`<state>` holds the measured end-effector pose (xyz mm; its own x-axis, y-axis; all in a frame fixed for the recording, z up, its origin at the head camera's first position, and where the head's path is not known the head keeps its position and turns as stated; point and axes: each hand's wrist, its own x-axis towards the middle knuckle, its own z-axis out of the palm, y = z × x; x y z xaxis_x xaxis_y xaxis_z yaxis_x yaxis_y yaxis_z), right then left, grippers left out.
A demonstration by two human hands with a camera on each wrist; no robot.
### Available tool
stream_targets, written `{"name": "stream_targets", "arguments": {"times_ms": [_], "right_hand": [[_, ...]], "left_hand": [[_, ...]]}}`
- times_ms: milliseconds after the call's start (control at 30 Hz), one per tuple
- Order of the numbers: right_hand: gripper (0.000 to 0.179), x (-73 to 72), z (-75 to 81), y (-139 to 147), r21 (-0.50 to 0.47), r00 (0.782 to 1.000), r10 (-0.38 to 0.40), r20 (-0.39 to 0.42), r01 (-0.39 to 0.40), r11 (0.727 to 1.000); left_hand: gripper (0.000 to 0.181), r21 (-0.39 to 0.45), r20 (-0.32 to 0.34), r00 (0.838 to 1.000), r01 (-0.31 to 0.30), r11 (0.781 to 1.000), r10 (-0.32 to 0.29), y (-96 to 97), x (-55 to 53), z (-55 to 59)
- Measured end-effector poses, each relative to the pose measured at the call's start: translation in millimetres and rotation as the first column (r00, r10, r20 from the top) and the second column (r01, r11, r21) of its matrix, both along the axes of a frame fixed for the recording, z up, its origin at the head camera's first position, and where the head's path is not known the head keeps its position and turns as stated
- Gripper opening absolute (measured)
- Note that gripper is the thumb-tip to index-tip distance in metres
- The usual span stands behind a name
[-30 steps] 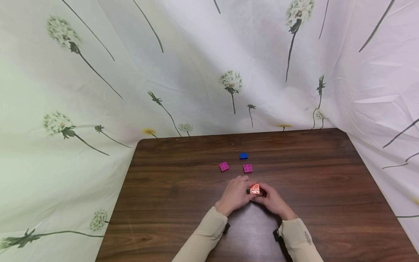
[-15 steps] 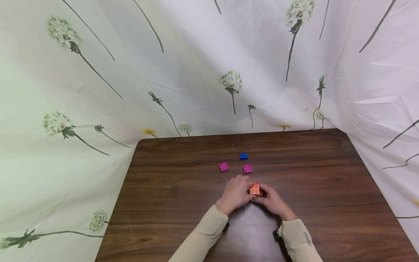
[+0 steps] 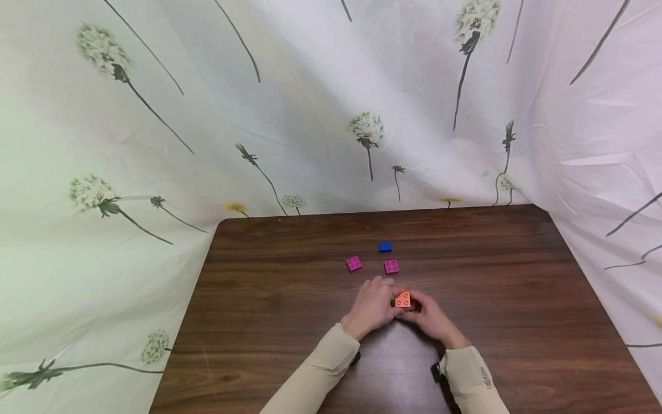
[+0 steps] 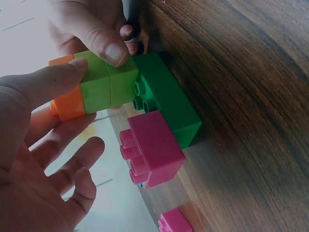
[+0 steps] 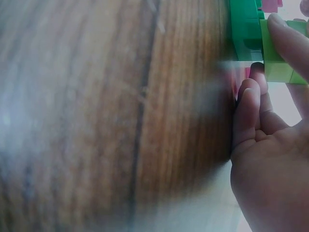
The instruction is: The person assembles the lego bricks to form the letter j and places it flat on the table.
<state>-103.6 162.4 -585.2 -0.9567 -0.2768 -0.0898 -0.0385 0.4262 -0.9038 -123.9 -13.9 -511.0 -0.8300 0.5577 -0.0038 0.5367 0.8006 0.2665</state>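
Observation:
Both hands hold one stack of toy building bricks. In the left wrist view it has an orange brick (image 4: 70, 101) at the top, light green bricks (image 4: 99, 84) in the middle and a long dark green brick (image 4: 166, 94) at the bottom, its studs partly exposed. My left hand (image 3: 369, 307) pinches the orange and light green part, thumb across its side, other fingers spread. From the opposite side my right hand (image 3: 434, 316) grips the light green part, thumb flat on it. A magenta brick (image 4: 157, 150) overlaps the dark green one in the left wrist view.
Beyond the hands, two magenta bricks, one left (image 3: 354, 264) and one right (image 3: 391, 267), lie studs up on the dark wooden table (image 3: 258, 345). A blue brick (image 3: 385, 247) lies farther back. A flower-print cloth (image 3: 310, 115) hangs behind the table and along its sides.
Both hands stay on the stack in almost the same place. The left forearm shifts very slightly left; the loose bricks stay put.

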Motion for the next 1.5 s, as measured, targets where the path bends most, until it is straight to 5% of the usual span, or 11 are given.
{"name": "stream_targets", "arguments": {"times_ms": [367,733,1000,1167,1500], "right_hand": [[0.041,-0.5,-1.4,0.1,0.023,0.999,-0.023,0.039,0.023,0.999],[0.040,0.4,-3.4,-1.2,0.021,0.999,-0.018,0.042,0.018,1.000],[0.039,1.7,-5.5,-0.7,0.026,1.000,-0.019,0.004,0.019,0.999],[0.042,2.1,-5.2,-1.8,0.036,1.000,-0.012,0.002,0.012,0.999],[0.043,2.0,-4.6,-3.1,0.066,0.999,-0.031,0.031,0.029,0.997]], "left_hand": [[0.042,0.012,-0.001,1.000,0.012,1.000,-0.012,-0.3,1.1,2.5],[0.042,0.050,-0.047,0.999,-0.023,0.998,0.025,-3.4,9.2,-8.5],[0.045,0.191,0.090,0.995,-0.052,0.980,0.036,-9.8,7.2,-15.2],[0.058,0.292,0.212,0.974,-0.146,0.945,0.084,-22.4,5.8,-23.2],[0.064,0.402,0.425,0.897,-0.310,0.862,0.125,-46.3,3.4,-49.6]]}}
